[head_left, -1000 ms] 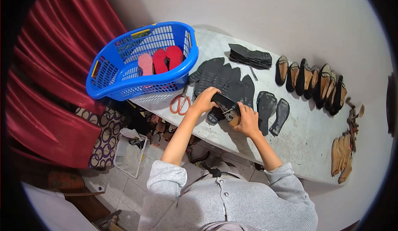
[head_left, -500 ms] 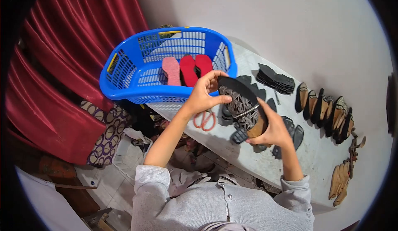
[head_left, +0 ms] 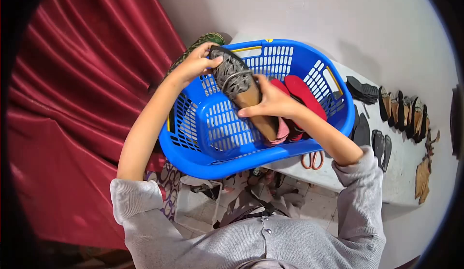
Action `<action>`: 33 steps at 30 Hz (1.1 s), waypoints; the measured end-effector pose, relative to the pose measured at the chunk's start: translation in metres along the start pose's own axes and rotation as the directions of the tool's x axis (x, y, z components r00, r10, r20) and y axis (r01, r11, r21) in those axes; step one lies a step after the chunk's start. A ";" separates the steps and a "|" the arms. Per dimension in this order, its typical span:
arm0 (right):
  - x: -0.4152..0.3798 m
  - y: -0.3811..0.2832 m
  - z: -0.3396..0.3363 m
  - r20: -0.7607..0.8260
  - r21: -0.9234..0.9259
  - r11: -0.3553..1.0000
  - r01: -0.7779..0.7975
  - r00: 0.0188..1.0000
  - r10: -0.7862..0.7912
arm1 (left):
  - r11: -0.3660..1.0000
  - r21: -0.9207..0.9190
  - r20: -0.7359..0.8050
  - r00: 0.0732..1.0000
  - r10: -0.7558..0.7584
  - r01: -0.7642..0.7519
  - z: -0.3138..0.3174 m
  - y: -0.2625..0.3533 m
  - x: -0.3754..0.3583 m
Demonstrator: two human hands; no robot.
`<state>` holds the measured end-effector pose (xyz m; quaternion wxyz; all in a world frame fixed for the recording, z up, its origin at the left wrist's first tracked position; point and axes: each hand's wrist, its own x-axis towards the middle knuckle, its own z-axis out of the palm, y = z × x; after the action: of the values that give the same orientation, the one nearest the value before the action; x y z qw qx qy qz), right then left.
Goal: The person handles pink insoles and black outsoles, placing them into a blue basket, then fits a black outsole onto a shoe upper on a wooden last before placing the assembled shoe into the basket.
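Both hands hold a shoe with a grey patterned upper (head_left: pixel 231 75), a dark sole edge and a tan heel part, over the inside of a blue plastic basket (head_left: pixel 220 170). My left hand (head_left: pixel 197 65) grips the toe end, thumb on the upper. Farther back along the shoe, my right hand (head_left: pixel 270 100) clasps its side, with fingers partly hidden behind it. Red sole-shaped pieces (head_left: pixel 307 95) lie in the basket's right part, behind my right forearm. A pink piece (head_left: pixel 282 132) shows beneath the shoe's heel end.
The basket rests partly on a white table (head_left: pixel 386 182). Orange-handled scissors (head_left: pixel 312 160) lie by its front rim. To the right are dark soles (head_left: pixel 362 90), a row of shoes (head_left: pixel 403 114) and tan shoe-shaped pieces (head_left: pixel 422 179). A red curtain (head_left: pixel 87 124) hangs at left.
Both hands have carried the shoe leftward, from above the table to over the basket. The view has shifted, so the basket appears farther right and larger.
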<state>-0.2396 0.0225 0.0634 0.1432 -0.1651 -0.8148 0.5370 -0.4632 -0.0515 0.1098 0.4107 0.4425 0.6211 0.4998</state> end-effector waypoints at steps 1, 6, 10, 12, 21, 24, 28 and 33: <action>0.016 0.013 0.020 0.042 0.056 0.998 -0.040 0.998 0.038 | 1.000 -0.004 0.021 1.000 -0.011 0.012 -0.012 -0.018 0.010; 0.053 0.062 0.103 0.156 0.112 0.904 -0.412 0.906 0.393 | 0.795 0.554 0.222 0.877 -0.426 0.246 -0.045 -0.091 0.054; 0.064 0.101 0.143 0.314 0.202 0.819 -0.537 0.828 0.465 | 0.694 0.638 0.232 0.775 -0.588 0.335 -0.050 -0.149 0.065; 0.070 0.131 0.156 0.388 0.176 0.836 -0.521 0.817 0.427 | 0.594 0.719 0.315 0.592 -0.742 0.361 -0.055 -0.176 0.077; 0.082 0.123 0.151 0.519 0.241 0.725 -0.646 0.717 0.466 | 0.303 0.940 0.101 0.717 -0.690 0.160 -0.049 -0.192 0.083; 0.088 0.124 0.150 0.532 0.222 0.683 -0.696 0.674 0.513 | 0.205 0.978 0.105 0.761 -0.640 0.037 -0.048 -0.212 0.085; 0.092 0.140 0.161 0.523 0.198 0.672 -0.713 0.657 0.543 | 0.154 0.988 0.105 0.762 -0.639 -0.007 -0.046 -0.218 0.086; 0.090 0.134 0.161 0.603 0.177 0.691 -0.701 0.632 0.486 | 0.065 0.995 0.103 0.662 -0.742 -0.082 -0.041 -0.209 0.091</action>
<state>-0.3720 -0.0230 -0.1162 -0.2377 -0.2486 -0.5911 0.7296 -0.5555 0.0024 -0.0953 0.3148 0.5553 0.7023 -0.3151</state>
